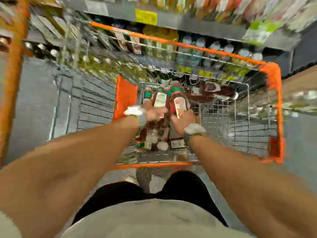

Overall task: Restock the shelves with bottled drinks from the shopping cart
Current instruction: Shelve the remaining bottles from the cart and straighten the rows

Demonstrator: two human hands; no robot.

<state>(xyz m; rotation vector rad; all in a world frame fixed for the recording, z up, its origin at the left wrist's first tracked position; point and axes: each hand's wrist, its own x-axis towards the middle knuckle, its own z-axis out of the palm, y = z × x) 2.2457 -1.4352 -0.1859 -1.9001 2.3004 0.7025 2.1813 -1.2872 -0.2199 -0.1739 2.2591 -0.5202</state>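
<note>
A person stands over a wire shopping cart (272,74) with orange trim, both bare arms reaching down into its basket. The left hand (151,114) is wrapped round the lower end of the left bottle (160,99). The right hand (183,121) is wrapped round the lower end of the right bottle (179,102). Motion blur hides the individual fingers. Both bottles hold a brown drink and have green caps and pale labels. They lean side by side, seemingly touching, with their caps pointing away from the person. More bottles (154,140) lie in the basket beneath the hands.

The lift probably goes best with a firm hold low on each bottle. Raising them straight up should clear the wire sides before the turn toward the shelf, and keeping the two apart stops them knocking together.

The cart stands on a grey floor (34,100). Store shelves (171,19) rise just beyond its far end, with a yellow tag (145,17) on one shelf edge and rows of pale-capped bottles (223,47) below. Everything there is heavily blurred.
</note>
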